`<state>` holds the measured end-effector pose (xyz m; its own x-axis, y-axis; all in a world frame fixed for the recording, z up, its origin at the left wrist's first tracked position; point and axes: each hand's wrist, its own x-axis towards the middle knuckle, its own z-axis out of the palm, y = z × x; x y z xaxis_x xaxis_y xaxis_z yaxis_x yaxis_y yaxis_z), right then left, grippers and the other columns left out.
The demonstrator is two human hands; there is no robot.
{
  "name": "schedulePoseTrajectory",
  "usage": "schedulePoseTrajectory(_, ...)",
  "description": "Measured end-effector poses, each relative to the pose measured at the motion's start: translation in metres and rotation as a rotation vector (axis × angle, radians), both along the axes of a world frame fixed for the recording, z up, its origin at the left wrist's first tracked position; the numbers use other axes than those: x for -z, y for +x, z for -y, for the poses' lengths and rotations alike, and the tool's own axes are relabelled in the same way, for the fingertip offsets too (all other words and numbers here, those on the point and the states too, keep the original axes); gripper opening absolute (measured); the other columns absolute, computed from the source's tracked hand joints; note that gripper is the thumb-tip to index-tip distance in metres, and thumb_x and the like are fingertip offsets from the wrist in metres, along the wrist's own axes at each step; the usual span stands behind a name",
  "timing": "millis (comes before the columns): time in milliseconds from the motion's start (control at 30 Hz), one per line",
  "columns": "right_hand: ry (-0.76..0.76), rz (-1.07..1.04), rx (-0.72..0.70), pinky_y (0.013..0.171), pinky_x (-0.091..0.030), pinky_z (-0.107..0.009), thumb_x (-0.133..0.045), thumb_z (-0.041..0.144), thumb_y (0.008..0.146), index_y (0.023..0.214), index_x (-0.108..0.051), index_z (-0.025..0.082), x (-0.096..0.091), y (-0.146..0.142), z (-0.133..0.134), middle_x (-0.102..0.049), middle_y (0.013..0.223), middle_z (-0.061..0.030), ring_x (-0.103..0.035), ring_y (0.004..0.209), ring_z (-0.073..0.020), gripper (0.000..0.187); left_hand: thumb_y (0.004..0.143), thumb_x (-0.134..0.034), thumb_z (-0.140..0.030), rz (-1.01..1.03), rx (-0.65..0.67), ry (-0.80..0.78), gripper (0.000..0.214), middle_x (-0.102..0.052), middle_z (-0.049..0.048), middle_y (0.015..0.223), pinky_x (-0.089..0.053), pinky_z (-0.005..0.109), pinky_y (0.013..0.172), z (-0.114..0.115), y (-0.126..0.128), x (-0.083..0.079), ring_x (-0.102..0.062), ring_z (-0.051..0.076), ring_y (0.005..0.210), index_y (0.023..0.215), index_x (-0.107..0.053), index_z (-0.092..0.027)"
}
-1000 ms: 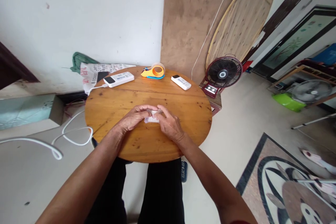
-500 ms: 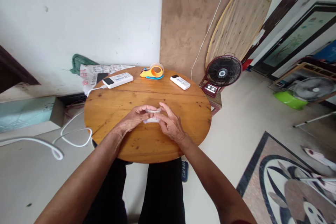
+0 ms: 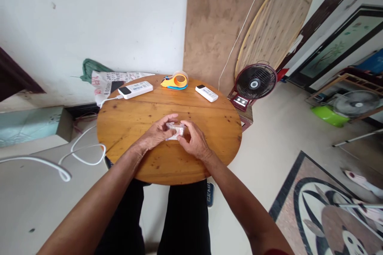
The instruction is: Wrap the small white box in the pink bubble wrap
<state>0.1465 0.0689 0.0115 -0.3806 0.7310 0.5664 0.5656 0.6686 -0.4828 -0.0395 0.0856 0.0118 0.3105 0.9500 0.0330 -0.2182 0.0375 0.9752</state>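
Note:
Near the middle of the round wooden table [image 3: 125, 123], I hold a small clear plastic box [image 3: 178, 130] with whitish contents and some print. My left hand [image 3: 156, 132] grips its left side, thumb pressed on the front face and fingers curved behind. On the opposite side, my right hand [image 3: 194, 140] has its thumb at the lower right corner and its index finger at the upper right edge. What exactly lies inside the box is too small to tell.
Along the table's far side are a white power bank [image 3: 136, 89] with a cable plugged in, a yellow and blue tape dispenser [image 3: 175, 81] and a second white power bank [image 3: 206, 93]. A dark red fan [image 3: 254, 82] stands beyond the right edge.
The plastic box has been tilted so that its front face shows more. My left thumb has moved onto that face, and my right fingers have lowered to its right side.

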Motion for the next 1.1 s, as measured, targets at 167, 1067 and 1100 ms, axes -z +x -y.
schedulePoseTrajectory(167,-0.044,-0.001,0.009,0.101,-0.045,-0.039,-0.056,0.031,0.085,0.129,-0.047,0.018,0.001,0.000,-0.001,-0.060,0.125,-0.0114,-0.057,0.115,-0.0232,0.046,0.066,-0.077,-0.042,-0.123,-0.029,0.064,0.070,-0.057,0.0083,0.122,-0.048,0.029,0.080,0.000,0.002,0.002,-0.059,0.016,0.090,0.127,-0.052,-0.019)
schedulePoseTrajectory(1067,-0.202,0.064,0.016,0.103,-0.043,-0.045,-0.050,0.034,0.090,0.142,-0.038,0.010,0.009,0.002,-0.012,-0.056,0.132,-0.0180,-0.055,0.119,-0.0270,0.058,0.077,-0.065,-0.053,-0.381,-0.285,0.471,0.035,-0.059,0.0108,0.120,-0.038,0.040,0.107,-0.008,0.005,0.007,-0.046,0.026,0.127,0.083,-0.075,-0.020)
schedulePoseTrajectory(1100,-0.203,0.061,0.017,0.103,-0.043,-0.044,-0.050,0.034,0.090,0.142,-0.038,0.011,0.009,0.002,-0.012,-0.056,0.132,-0.0176,-0.055,0.119,-0.0268,0.058,0.076,-0.066,-0.054,-0.377,-0.283,0.459,0.036,-0.058,0.0110,0.121,-0.038,0.040,0.107,-0.008,0.005,0.006,-0.046,0.027,0.127,0.084,-0.075,-0.020)
